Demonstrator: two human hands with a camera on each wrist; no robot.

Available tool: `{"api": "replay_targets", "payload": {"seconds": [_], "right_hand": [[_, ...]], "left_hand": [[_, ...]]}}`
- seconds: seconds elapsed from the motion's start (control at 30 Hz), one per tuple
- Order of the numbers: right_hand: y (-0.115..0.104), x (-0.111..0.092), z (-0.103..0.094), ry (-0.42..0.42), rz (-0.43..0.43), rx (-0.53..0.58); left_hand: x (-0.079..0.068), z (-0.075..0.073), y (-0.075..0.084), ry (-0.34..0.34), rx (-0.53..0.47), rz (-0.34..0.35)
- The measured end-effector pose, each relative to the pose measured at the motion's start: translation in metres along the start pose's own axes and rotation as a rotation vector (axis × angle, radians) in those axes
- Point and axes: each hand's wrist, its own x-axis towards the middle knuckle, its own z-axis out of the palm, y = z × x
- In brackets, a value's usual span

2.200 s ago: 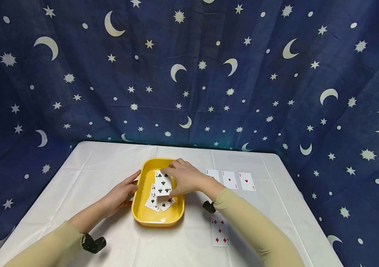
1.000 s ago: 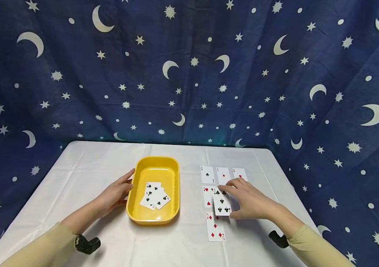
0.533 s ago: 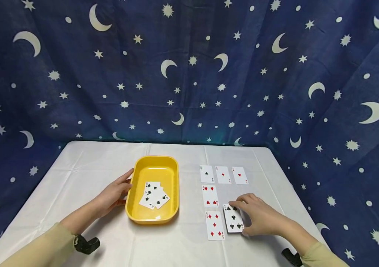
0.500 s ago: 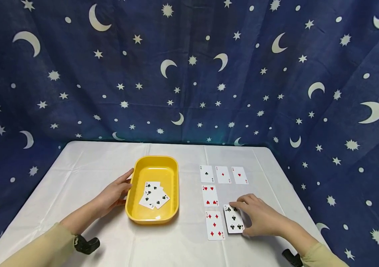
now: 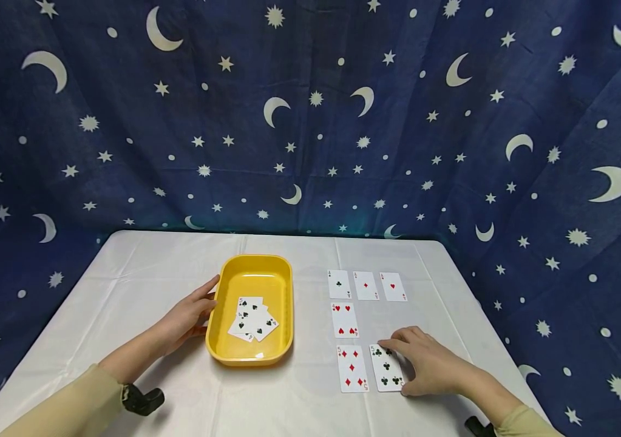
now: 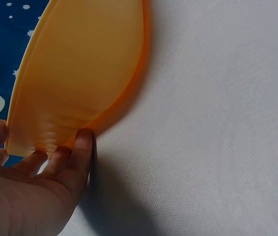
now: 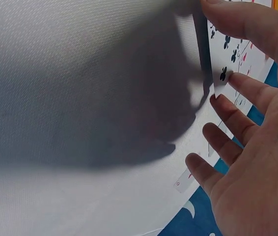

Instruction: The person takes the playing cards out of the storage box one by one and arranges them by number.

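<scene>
Near the front right of a white table [image 5: 277, 400], just beside the five of diamonds [image 5: 352, 369]: one five of clubs [image 5: 386, 370], face up, plain white with five black pips and a small 5 in the upper left corner, pinched by the right hand [image 5: 430, 361] between thumb at the lower right corner and finger at the top edge. Hard to tell whether fully flat. Behind, one four of hearts [image 5: 345, 320], then a row of three aces [image 5: 366, 291], clubs, diamonds and hearts from left to right; six cards outside the tray in all. Farther left, one glossy yellow tray [image 5: 261, 279] with rounded corners, gripped at its left side by the left hand [image 5: 187, 318]. Inside, overlapping spade cards [image 5: 252, 318], seemingly three, exact count unclear. Behind the table, one dark blue cloth [image 5: 310, 158] with pale moons and stars.
</scene>
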Motion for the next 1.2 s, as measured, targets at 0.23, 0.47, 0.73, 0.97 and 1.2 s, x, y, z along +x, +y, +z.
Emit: {"api": "replay_targets", "payload": {"seconds": [0.23, 0.47, 0.73, 0.97, 1.2], "right_hand": [[-0.0007, 0.0011, 0.0011, -0.020, -0.001, 0.007], [-0.0010, 0.0017, 0.0011, -0.017, -0.006, 0.006], [0.0006, 0.0026, 0.0033, -0.027, 0.003, 0.011], [0.0013, 0.0042, 0.0035, -0.029, 0.000, 0.002], [0.0001, 0.0053, -0.0044, -0.057, 0.021, 0.026]], "left_hand": [[0.0000, 0.0005, -0.0005, 0.002, 0.001, -0.002], [-0.0005, 0.0000, 0.0007, -0.004, 0.000, 0.002], [-0.0017, 0.0000, 0.0023, -0.010, -0.005, 0.005], [-0.0009, -0.0004, 0.0020, -0.008, -0.009, 0.004], [0.0005, -0.0011, 0.0017, -0.010, -0.021, 0.006]]}}
